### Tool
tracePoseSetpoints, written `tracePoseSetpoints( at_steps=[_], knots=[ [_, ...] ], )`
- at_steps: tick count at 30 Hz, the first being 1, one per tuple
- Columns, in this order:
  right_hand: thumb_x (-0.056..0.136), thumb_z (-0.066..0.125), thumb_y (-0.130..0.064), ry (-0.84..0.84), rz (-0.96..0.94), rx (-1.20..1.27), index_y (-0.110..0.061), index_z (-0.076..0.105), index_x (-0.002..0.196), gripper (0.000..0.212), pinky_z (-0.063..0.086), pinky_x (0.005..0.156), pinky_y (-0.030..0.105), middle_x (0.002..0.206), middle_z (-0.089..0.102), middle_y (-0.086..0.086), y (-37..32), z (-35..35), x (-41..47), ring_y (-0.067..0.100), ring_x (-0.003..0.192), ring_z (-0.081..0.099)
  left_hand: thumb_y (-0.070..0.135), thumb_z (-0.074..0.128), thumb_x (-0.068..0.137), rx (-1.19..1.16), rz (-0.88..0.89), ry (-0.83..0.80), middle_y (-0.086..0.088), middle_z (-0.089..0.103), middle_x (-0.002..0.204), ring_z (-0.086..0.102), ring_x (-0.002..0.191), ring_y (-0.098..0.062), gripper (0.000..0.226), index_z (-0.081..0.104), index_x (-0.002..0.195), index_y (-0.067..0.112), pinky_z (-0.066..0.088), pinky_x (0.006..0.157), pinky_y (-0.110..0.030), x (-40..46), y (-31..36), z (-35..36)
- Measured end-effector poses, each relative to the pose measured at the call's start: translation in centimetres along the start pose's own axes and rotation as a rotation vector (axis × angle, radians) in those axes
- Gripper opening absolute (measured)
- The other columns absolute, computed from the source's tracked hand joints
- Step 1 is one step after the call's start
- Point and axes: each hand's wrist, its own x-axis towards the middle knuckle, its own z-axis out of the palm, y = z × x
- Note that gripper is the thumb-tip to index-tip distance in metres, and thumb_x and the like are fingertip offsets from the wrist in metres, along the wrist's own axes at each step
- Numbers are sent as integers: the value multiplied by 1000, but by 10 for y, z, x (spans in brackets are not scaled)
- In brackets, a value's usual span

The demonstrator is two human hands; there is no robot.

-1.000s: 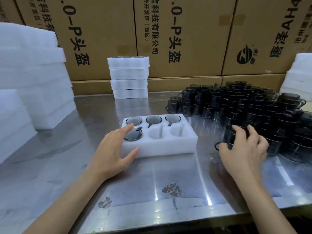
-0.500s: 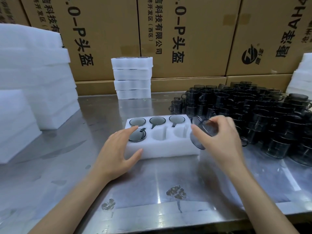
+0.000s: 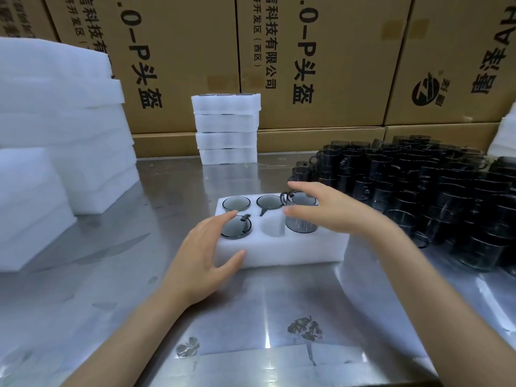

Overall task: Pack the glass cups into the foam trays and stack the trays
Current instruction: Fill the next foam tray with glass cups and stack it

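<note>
Landmark: six-pocket foam tray [image 3: 282,251] on the steel table [image 3: 139,317], mid-table.
In tray: seated glass cups [image 3: 236,203] fill the back row and front-left pocket; front-middle pocket holds nothing.
Front-right pocket: held cup [image 3: 301,223], partly in.
Behind tray: stack of packed trays [image 3: 226,129]; cardboard cartons [image 3: 321,60] behind that.
Left of tray: foam block piles [image 3: 55,113].
Right of tray: loose cups [image 3: 424,191].

Your right hand [image 3: 329,209] has left the cup pile [image 3: 424,196], carried one glass cup [image 3: 301,219] across, and now lowers it upright into the foam tray [image 3: 282,247]'s near-right pocket, fingers pinching it.
</note>
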Motion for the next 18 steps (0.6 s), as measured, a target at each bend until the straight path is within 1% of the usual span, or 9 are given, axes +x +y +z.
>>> tracePoseSetpoints(
  at_steps=[1,2,4,5,7,8,11,14,18],
  knots=[
    [87,60,-41,-100,-8,26,-38,27,147,68,27,97,21,153,21,-17,2,-7,-2,2,136,25,54,49,79,-13,-7,-2,31,39,133,37,125,5,66,39,139,28,25,104,-14,0,0,0],
    [89,60,-30,-173,-13,72,-39,24,147,69,25,97,20,153,20,-19,4,-12,-4,0,135,25,54,50,79,-24,-13,-3,32,38,133,36,125,7,66,39,139,28,24,103,-10,0,0,0],
    [87,63,-16,-199,-34,157,-39,31,145,69,33,92,16,146,35,-15,7,-18,-7,1,122,42,54,50,78,-45,-24,0,33,37,133,34,124,10,66,39,138,29,21,102,-5,0,0,0],
    [85,67,-15,-156,-49,166,-36,38,141,67,40,85,13,138,46,-11,6,-18,-8,0,109,52,54,50,78,-55,-28,3,34,37,133,33,124,12,65,39,138,30,20,101,-4,0,0,0],
    [77,75,-30,13,-68,113,-36,52,128,56,44,69,10,117,57,-11,4,-11,-8,-6,81,57,54,51,78,-67,-36,5,34,37,132,32,124,13,65,39,138,31,19,100,-2,-1,0,0],
    [72,77,-42,108,-60,67,-38,55,119,52,43,65,12,108,58,-15,2,-5,-8,-6,76,55,54,51,78,-70,-39,5,33,38,133,32,124,13,65,39,138,31,19,100,-2,-1,0,0],
    [63,72,-61,271,-72,-17,-40,51,104,50,36,65,15,96,49,-19,-3,19,-7,-8,80,49,53,52,78,-64,-37,6,27,42,134,33,124,12,65,40,138,29,20,100,-3,-1,0,0],
    [63,68,-66,318,-107,-40,-42,48,101,49,31,62,14,94,43,-20,-10,36,-5,-11,82,47,53,52,78,-75,-44,-1,27,42,134,32,125,12,65,40,138,30,19,100,-2,-1,1,0],
    [66,68,-66,309,-92,-53,-39,48,107,52,28,61,10,97,43,-20,-12,42,-1,-12,85,45,50,55,79,-83,-47,-1,30,40,135,32,125,12,64,40,138,30,20,101,-3,-1,1,1]
  ],
)
